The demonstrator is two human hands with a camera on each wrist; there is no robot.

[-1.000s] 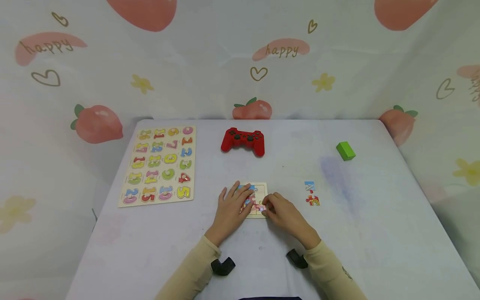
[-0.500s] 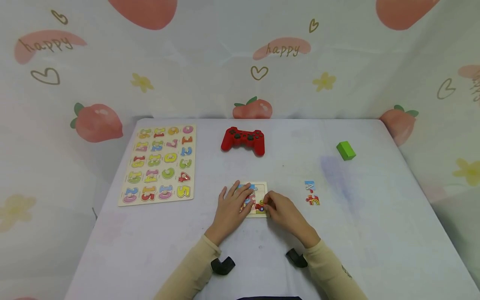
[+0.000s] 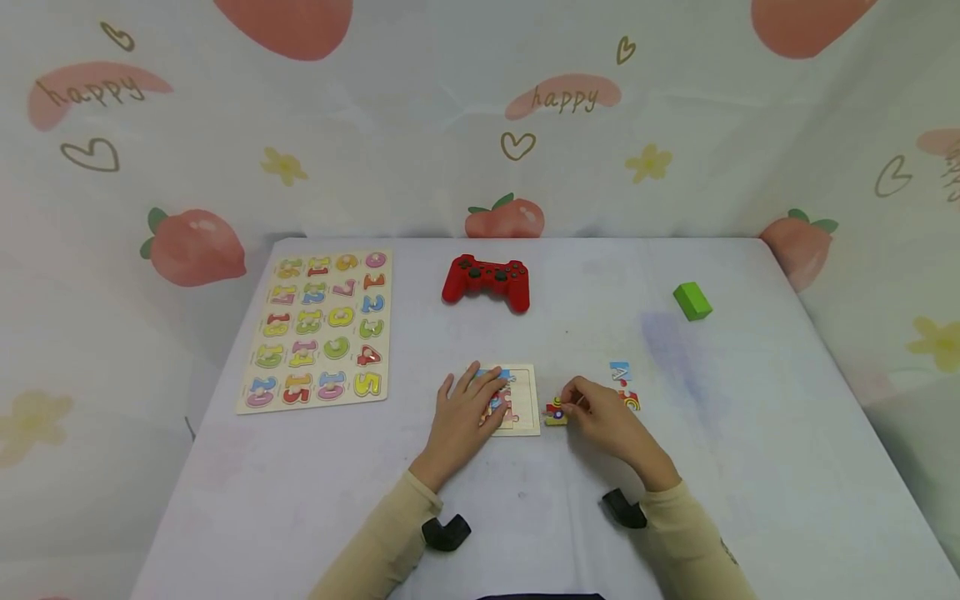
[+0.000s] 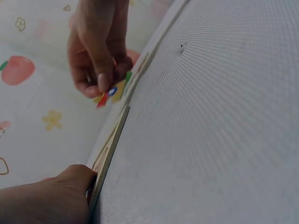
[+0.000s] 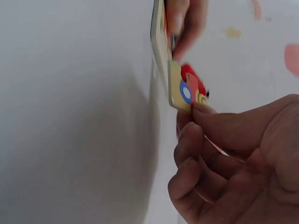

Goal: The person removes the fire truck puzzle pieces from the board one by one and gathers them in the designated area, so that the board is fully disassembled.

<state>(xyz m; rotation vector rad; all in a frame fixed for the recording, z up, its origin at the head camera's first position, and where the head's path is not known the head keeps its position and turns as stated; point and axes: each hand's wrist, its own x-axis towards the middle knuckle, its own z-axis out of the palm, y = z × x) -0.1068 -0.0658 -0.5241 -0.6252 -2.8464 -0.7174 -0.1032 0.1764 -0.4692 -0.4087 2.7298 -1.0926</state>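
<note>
My right hand (image 3: 603, 417) pinches a jigsaw piece (image 5: 182, 91) by its edge, between thumb and fingers. The piece is yellow and red with a blue-ringed wheel, and it is off the table, just right of the wooden puzzle tray (image 3: 528, 400). Across the tray's left part lies my left hand (image 3: 467, 417), fingers spread, covering some of the fitted pieces. The tray's right side shows bare wood. Behind the right hand lie loose puzzle pieces (image 3: 620, 372), partly hidden by it.
A number board (image 3: 315, 333) lies at the left of the table. A red game controller (image 3: 487, 283) lies beyond the tray, and a green block (image 3: 692, 301) is at the far right. Black wrist mounts (image 3: 446, 532) sit by the sleeves.
My right hand has lifted the wheel piece out of the tray's lower right corner and moved right with it. The left hand has stayed in place on the tray.
</note>
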